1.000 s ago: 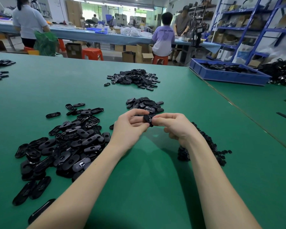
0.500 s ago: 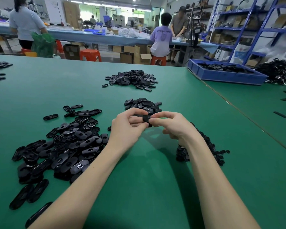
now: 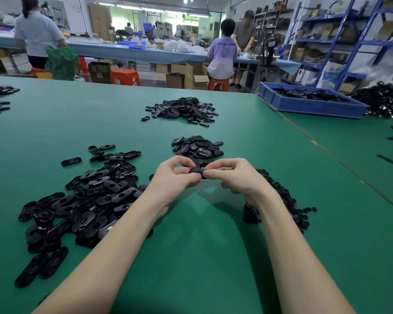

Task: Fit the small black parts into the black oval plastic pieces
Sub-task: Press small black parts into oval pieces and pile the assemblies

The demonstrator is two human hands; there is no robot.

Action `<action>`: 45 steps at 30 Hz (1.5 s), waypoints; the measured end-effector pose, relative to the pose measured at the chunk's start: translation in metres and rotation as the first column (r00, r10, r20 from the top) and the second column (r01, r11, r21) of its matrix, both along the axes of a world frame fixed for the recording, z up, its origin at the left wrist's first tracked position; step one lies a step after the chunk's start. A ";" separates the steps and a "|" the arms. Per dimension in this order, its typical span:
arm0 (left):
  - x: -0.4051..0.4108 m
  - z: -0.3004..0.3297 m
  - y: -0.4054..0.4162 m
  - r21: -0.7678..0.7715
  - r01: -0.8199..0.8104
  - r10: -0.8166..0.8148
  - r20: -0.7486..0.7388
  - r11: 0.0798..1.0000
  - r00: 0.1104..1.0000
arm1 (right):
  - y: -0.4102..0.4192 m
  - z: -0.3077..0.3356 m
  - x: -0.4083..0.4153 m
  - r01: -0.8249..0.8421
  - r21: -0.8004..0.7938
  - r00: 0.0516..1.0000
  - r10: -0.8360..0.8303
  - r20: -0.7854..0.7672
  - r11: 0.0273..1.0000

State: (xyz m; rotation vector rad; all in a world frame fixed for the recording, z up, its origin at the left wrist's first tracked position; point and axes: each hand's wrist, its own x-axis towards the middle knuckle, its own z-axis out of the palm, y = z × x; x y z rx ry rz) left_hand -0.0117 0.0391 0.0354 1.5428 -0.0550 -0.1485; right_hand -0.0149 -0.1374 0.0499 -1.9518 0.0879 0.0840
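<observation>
Two bare hands meet above the green table (image 3: 191, 257), sharing one black oval piece (image 3: 196, 171) between them. The left hand (image 3: 175, 177) has its thumb and curled fingers pinched on the left end of that piece, and the right hand (image 3: 235, 175) pinches the right end in the same way, fingertips bent inward. The piece is held off the table surface, just near of a small heap of ovals (image 3: 197, 149); whether a small part already sits inside it cannot be told, as the fingers cover most of it.

To the left of the forearms spreads a large loose pile of oval pieces (image 3: 84, 200), many showing a slot or hole, with a few strays lying apart at its near and far edges. On the right, partly hidden behind the right forearm, is a dark heap of small black parts (image 3: 281, 200). Farther off toward the middle of the table lies another mound of ovals (image 3: 184, 109). A blue tray (image 3: 311, 105) holding more black items sits at the far right. Beyond the table, people stand and sit at a long bench with their backs turned
</observation>
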 end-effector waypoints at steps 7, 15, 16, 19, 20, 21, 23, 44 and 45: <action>0.001 -0.007 -0.001 -0.002 -0.026 0.026 -0.011 1.000 1.000 | 0.002 -0.004 0.004 0.006 -0.056 0.999 -0.003 0.045 0.998; 0.002 -0.013 -0.008 0.009 -0.123 0.123 -0.041 0.992 0.991 | 0.006 -0.014 0.007 0.003 -0.136 0.996 0.009 0.092 0.991; 0.002 -0.014 -0.008 -0.008 -0.133 0.132 -0.050 0.991 0.990 | 0.006 -0.015 0.007 0.010 -0.137 0.994 0.005 0.105 0.991; 0.003 -0.018 -0.010 -0.052 -0.154 0.150 -0.081 0.987 0.985 | 0.010 -0.017 0.006 0.015 -0.124 0.990 0.002 0.138 0.992; 0.004 -0.019 -0.010 -0.060 -0.160 0.155 -0.083 0.985 0.984 | 0.012 -0.017 0.005 0.014 -0.126 0.989 0.005 0.148 0.992; 0.004 -0.020 -0.009 -0.058 -0.163 0.158 -0.076 0.985 0.984 | 0.013 -0.018 0.005 0.015 -0.132 0.987 0.006 0.159 0.991; 0.005 -0.020 -0.007 -0.014 -0.143 0.142 -0.024 0.990 0.990 | 0.015 -0.018 0.005 0.023 -0.121 0.984 -0.001 0.177 0.992; 0.113 -0.007 -0.039 0.565 -0.301 0.165 0.279 0.768 0.946 | -0.008 -0.021 0.005 0.133 0.117 0.991 -0.132 -0.012 0.984; 0.114 -0.008 -0.039 0.565 -0.305 0.171 0.279 0.766 0.945 | -0.009 -0.021 0.005 0.133 0.123 0.991 -0.133 -0.011 0.983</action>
